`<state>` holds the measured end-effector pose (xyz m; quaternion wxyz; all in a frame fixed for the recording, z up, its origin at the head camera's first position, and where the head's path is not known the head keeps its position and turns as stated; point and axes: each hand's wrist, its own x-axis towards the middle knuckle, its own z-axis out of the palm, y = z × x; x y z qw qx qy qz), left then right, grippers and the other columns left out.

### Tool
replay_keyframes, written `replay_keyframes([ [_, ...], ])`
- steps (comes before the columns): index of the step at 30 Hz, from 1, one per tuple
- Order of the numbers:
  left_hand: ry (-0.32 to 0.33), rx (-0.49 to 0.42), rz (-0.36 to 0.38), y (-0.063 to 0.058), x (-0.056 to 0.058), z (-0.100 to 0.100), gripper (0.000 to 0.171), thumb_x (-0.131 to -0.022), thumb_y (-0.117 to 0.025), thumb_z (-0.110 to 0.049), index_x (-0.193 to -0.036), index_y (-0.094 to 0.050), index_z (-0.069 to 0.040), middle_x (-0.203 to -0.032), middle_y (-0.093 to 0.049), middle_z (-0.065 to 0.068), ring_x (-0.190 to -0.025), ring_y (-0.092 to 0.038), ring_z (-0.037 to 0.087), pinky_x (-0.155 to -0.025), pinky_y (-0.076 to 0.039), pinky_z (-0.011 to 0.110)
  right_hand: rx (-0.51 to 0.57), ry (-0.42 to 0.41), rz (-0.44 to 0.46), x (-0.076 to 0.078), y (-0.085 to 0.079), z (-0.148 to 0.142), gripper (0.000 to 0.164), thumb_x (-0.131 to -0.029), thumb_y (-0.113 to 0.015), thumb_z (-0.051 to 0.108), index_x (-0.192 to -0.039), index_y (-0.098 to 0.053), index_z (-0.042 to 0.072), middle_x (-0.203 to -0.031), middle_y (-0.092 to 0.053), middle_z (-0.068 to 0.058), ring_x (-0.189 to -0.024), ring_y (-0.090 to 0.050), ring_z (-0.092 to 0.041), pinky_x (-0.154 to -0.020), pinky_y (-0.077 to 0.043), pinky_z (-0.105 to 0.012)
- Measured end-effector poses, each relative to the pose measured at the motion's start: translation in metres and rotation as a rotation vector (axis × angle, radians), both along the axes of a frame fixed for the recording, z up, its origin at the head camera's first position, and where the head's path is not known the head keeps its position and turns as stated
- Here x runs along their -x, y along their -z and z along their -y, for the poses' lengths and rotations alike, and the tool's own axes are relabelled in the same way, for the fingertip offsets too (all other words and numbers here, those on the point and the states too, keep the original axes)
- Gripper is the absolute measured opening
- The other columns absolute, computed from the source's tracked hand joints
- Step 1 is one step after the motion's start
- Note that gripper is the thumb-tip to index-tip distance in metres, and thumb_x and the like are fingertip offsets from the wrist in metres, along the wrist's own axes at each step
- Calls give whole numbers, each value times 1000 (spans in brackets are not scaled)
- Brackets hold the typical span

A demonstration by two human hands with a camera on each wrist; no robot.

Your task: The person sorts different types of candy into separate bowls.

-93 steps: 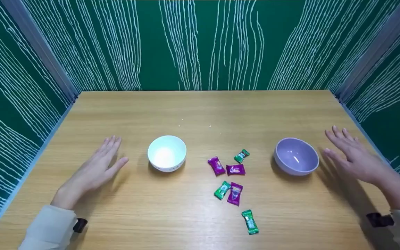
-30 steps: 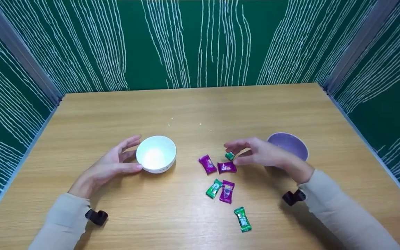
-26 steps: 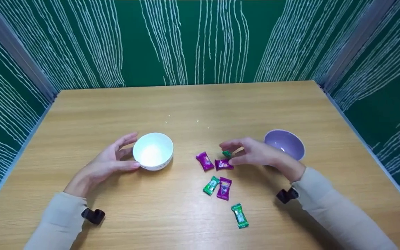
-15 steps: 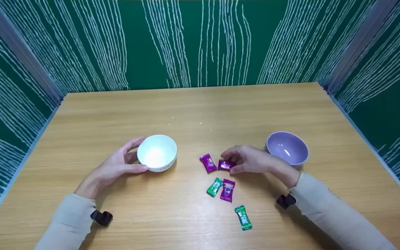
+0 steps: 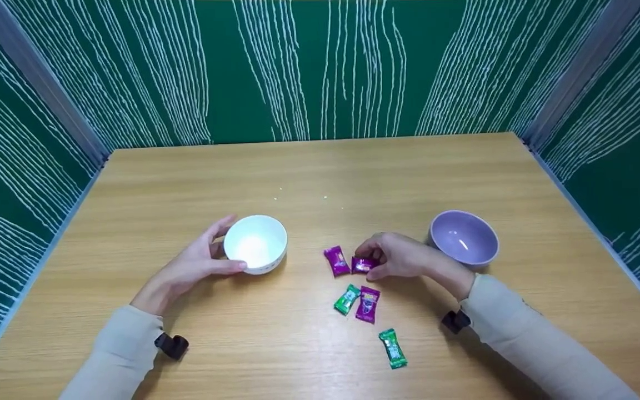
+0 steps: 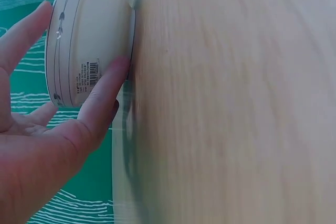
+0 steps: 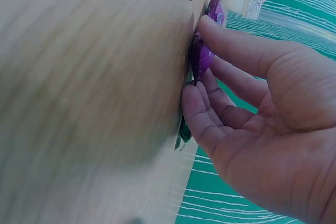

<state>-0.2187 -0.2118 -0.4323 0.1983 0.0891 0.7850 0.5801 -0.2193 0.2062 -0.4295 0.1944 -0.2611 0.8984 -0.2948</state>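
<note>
My left hand [image 5: 192,264] holds the white bowl [image 5: 256,243] from its left side, thumb on the near wall and fingers round the far side. In the left wrist view the thumb lies low on the bowl [image 6: 102,24], near its printed barcode. My right hand [image 5: 400,255] is down at the table, thumb and fingers pinching a purple-wrapped candy [image 5: 362,265]. In the right wrist view that candy [image 7: 202,59] sits between thumb and fingertips. A small green-wrapped candy [image 7: 185,132] shows just beyond the fingers there; in the head view the hand hides it.
Another purple candy [image 5: 337,261] lies left of the right hand. Nearer are a green candy [image 5: 346,299], a purple one [image 5: 368,304] and a second green one [image 5: 393,348]. The purple bowl [image 5: 464,238] stands right, beside the right forearm. White specks [image 5: 325,197] dot the wooden table [image 5: 186,178].
Both hands have come inward from the table's sides. The left has closed round the white bowl; the right has passed the purple bowl and come down from the small green candy onto a purple one.
</note>
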Motion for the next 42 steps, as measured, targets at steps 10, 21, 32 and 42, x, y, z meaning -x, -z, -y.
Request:
replay_keyframes([
  [10,13,106,-71,-1,0,-6,104,-76,-91,-32,-159,-30,-16,-161,-30,11,-144,-33,36,-121,-14,57,-39,-3,-17,2,0,1,37,-85,-82,9,-121,-73,7,-104,-69,-1,-95,-60,-19,-87,-53,-37],
  [21,17,156,-88,-4,3,-7,111,-73,-92,-41,-160,-28,-17,-161,-30,8,-144,-33,35,-120,-17,60,-44,14,4,0,0,1,37,-86,-81,7,-121,-73,8,-104,-68,-1,-95,-60,-20,-87,-53,-38],
  [32,6,172,-80,-4,1,-6,110,-71,-92,-44,-159,-30,-19,-159,-34,8,-142,-35,35,-118,-20,63,13,10,36,1,0,3,36,-84,-83,6,-119,-74,8,-102,-70,0,-93,-61,-18,-86,-52,-36],
  [42,12,153,-89,-4,2,-4,108,-72,-93,-40,-158,-31,-17,-158,-34,9,-140,-39,36,-118,-24,59,138,8,99,3,0,1,35,-86,-80,8,-119,-72,3,-103,-72,-3,-97,-65,-20,-90,-54,-37],
])
